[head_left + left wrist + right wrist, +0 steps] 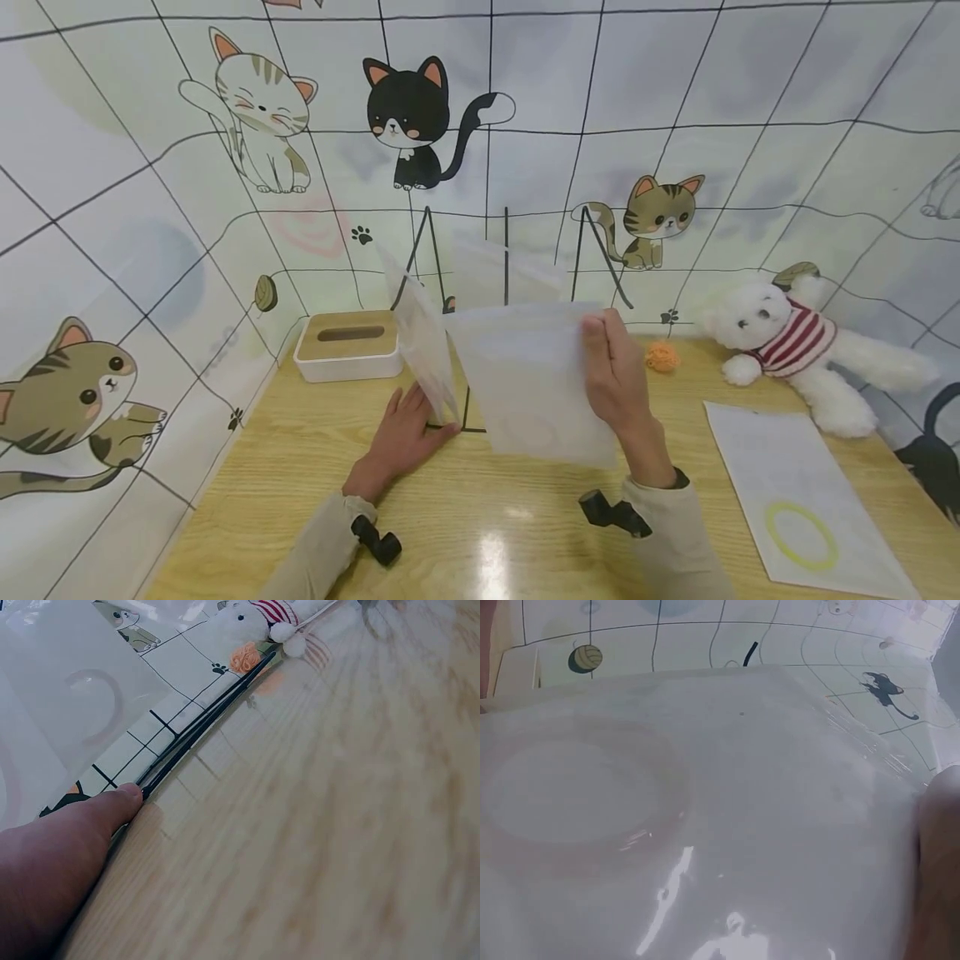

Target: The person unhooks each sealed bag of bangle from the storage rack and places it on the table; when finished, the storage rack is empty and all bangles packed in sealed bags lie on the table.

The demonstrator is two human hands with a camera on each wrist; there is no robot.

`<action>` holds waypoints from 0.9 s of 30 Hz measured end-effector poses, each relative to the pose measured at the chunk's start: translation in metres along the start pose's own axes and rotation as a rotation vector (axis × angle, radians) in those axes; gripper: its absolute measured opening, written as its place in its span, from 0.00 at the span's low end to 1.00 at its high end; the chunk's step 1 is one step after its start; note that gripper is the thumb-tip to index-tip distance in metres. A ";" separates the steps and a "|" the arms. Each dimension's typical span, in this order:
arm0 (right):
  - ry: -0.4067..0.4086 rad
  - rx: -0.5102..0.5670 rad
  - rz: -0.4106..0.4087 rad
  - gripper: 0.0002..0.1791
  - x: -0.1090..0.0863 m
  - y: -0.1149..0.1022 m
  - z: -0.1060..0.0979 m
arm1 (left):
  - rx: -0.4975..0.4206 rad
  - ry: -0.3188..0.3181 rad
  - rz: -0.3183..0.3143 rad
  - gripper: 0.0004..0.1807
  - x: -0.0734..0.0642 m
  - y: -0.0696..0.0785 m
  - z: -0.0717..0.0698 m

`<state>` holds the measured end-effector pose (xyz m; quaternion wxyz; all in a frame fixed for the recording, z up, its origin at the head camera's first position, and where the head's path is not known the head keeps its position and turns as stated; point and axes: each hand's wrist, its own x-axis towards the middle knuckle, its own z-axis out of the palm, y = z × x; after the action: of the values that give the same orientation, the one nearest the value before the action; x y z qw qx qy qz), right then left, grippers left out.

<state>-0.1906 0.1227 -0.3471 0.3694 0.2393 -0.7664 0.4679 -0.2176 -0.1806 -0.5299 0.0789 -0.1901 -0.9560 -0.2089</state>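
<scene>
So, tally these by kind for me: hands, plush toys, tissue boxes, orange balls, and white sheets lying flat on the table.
Hands: 2 (left hand, right hand)
Plush toy: 1
Tissue box: 1
Orange ball: 1
White sheet lying flat: 1
Total: 6

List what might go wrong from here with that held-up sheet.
The right grip holds the translucent sheet by one side, so it may flop or crease. It might snag the black rack behind it. The left grip lies at the rack's base, so a bump there could shift the rack.
</scene>
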 end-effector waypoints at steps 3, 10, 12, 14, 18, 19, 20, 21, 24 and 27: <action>-0.015 0.000 0.015 0.23 -0.001 -0.001 -0.005 | 0.002 0.006 0.007 0.46 0.001 0.000 0.000; -0.060 -0.034 -0.028 0.24 -0.011 0.001 -0.014 | -0.002 0.005 0.018 0.46 0.002 -0.001 0.001; -0.092 -0.034 -0.032 0.22 -0.016 0.001 -0.017 | 0.009 0.003 0.014 0.46 0.002 -0.002 0.000; -0.108 -0.044 -0.022 0.21 -0.021 0.003 -0.022 | 0.013 0.001 0.009 0.46 0.001 -0.003 0.001; -0.104 -0.066 0.000 0.17 -0.030 0.009 -0.035 | 0.004 -0.001 0.004 0.46 0.002 -0.004 0.001; -0.099 -0.081 0.009 0.17 -0.032 0.011 -0.040 | 0.003 0.000 0.005 0.46 0.002 -0.004 0.001; -0.095 -0.091 0.019 0.16 -0.034 0.013 -0.045 | 0.002 0.007 0.009 0.46 0.002 -0.004 0.001; -0.098 -0.097 0.028 0.16 -0.036 0.016 -0.049 | 0.004 0.008 0.010 0.45 0.001 -0.004 0.001; -0.088 -0.115 0.085 0.16 -0.043 0.023 -0.064 | 0.016 0.014 0.014 0.45 0.001 -0.003 0.001; -0.071 -0.119 0.187 0.15 -0.048 0.029 -0.080 | 0.024 0.001 0.014 0.45 0.001 -0.002 0.000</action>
<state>-0.1544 0.2081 -0.3770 0.3103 0.1612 -0.8243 0.4452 -0.2192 -0.1822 -0.5302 0.0830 -0.1959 -0.9570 -0.1972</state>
